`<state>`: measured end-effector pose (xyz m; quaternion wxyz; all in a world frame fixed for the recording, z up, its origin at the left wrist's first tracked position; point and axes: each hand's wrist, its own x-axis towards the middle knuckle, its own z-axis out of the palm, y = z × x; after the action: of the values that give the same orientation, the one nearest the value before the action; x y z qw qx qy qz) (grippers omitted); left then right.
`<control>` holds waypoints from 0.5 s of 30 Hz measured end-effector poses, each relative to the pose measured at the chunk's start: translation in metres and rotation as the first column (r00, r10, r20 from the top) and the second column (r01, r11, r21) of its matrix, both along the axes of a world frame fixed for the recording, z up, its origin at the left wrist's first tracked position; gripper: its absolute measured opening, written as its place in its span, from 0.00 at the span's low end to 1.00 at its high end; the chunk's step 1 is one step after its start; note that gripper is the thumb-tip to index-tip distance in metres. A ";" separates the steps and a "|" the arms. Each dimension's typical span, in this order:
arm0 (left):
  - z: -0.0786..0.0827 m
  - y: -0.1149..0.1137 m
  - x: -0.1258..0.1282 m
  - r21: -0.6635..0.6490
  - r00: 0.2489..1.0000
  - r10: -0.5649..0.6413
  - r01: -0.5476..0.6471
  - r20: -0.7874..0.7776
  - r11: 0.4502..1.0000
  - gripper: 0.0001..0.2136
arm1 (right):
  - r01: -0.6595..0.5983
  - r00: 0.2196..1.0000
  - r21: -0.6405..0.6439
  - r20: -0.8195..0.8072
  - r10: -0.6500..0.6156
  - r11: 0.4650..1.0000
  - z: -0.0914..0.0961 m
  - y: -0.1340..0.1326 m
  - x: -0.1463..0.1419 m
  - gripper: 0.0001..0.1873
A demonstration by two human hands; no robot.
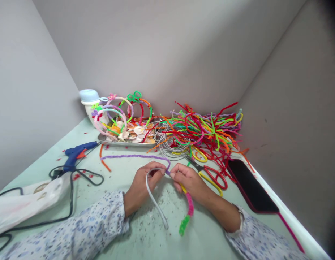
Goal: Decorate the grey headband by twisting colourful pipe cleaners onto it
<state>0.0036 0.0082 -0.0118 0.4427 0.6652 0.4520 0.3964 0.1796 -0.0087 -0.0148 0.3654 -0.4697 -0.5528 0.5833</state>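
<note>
Between my two hands is a thin grey headband, its bare end curving down below my left hand. That hand is closed, pinching the band near its middle. My right hand is closed on the other half, which is wrapped in yellow, pink and green fuzzy pipe cleaner. At the fingertips a purple pipe cleaner meets the band, and its long free end runs off to the left above the table. My fingers hide part of the join.
At the back, a metal tray holds shells and finished headbands beside a white bottle. Pipe cleaners and grey bands are piled right of it. Scissors and a phone lie right; a blue glue gun with its cord lies left.
</note>
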 end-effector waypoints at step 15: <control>-0.005 -0.003 -0.001 -0.060 0.998 -0.014 0.018 0.063 0.998 0.09 | -0.022 1.000 -0.026 -0.011 0.022 0.999 -0.002 0.003 0.002 0.08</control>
<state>0.0029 0.0054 -0.0167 0.4797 0.6425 0.4445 0.3995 0.1821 -0.0059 -0.0169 0.3560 -0.4651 -0.5484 0.5968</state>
